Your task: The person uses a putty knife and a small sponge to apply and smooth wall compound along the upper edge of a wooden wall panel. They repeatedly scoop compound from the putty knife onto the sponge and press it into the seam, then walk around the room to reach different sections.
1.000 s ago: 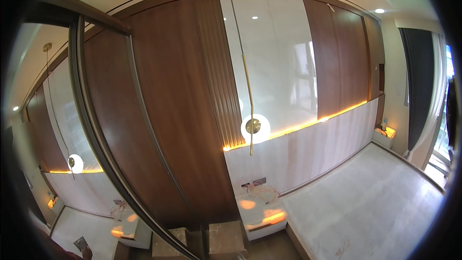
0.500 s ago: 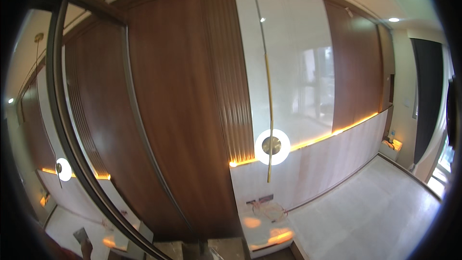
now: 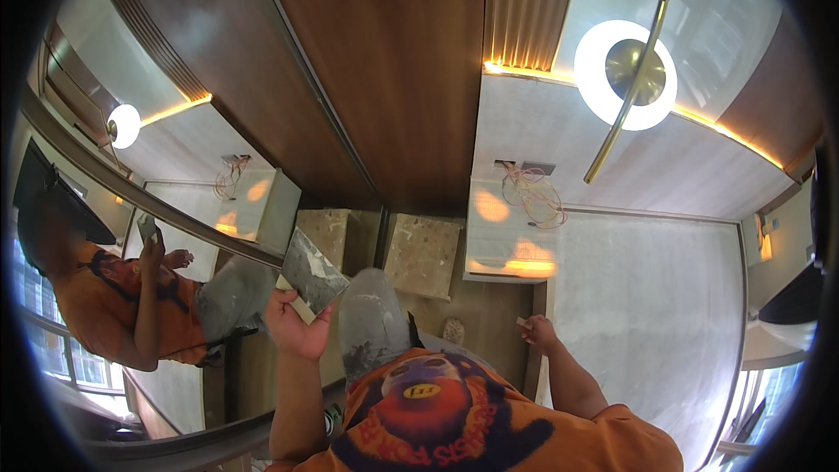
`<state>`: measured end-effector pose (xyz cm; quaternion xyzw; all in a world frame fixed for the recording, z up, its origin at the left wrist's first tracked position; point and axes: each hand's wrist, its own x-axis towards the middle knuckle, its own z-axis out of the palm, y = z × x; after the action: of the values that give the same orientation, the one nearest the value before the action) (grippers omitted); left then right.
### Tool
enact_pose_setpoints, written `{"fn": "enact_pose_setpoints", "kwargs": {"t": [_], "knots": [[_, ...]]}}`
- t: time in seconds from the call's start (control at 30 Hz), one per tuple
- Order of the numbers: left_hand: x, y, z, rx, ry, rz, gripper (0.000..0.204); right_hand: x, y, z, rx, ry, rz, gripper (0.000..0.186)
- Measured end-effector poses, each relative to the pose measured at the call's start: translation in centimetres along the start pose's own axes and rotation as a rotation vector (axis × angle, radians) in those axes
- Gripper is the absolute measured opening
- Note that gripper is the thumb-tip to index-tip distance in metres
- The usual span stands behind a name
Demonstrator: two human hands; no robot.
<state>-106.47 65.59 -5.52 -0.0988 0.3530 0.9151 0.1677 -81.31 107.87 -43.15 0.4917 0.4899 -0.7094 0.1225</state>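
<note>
My left hand [image 3: 298, 323] is closed around the pale grip strip of a wide putty knife [image 3: 313, 273]. The knife's flat grey blade points up and away, with whitish filler smeared across it. Off to the right, my right hand [image 3: 540, 333] is held low with its fingers closed on a small pale piece [image 3: 523, 323], too small to name. My reflection, with the same putty knife, shows in the large mirror [image 3: 188, 249] at the left.
Brown wall panels [image 3: 402, 61] stand ahead. A lit round pendant lamp [image 3: 603, 103] hangs at upper right. Loose wires [image 3: 535, 201] trail onto a white bedside unit [image 3: 498, 240]. Dusty boxes [image 3: 422, 249] sit on the floor; a pale platform [image 3: 647, 315] lies at right.
The view has tipped down from the wall. Both my hands, my knees and shirt have come into sight; before, the putty knife showed only in the mirror.
</note>
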Motion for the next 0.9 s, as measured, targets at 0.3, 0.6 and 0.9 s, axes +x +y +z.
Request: {"fn": "enact_pose_setpoints", "kwargs": {"t": [0.3, 0.6, 0.9], "knots": [[2.0, -0.5, 1.3, 0.028, 0.090, 0.084, 0.040, 3.4, 2.7, 0.8, -0.092, -0.079, 0.138, 0.014], [5.4, -4.2, 3.0, 0.291, 0.043, -0.213, 0.045, -0.1, 2.8, 1.2, -0.152, 0.046, -0.144, 0.018], [2.4, -21.2, 11.5, 0.541, -0.513, -0.937, 0.054, -12.6, 16.1, -1.7, 0.383, 0.385, -0.260, 0.017]]}}
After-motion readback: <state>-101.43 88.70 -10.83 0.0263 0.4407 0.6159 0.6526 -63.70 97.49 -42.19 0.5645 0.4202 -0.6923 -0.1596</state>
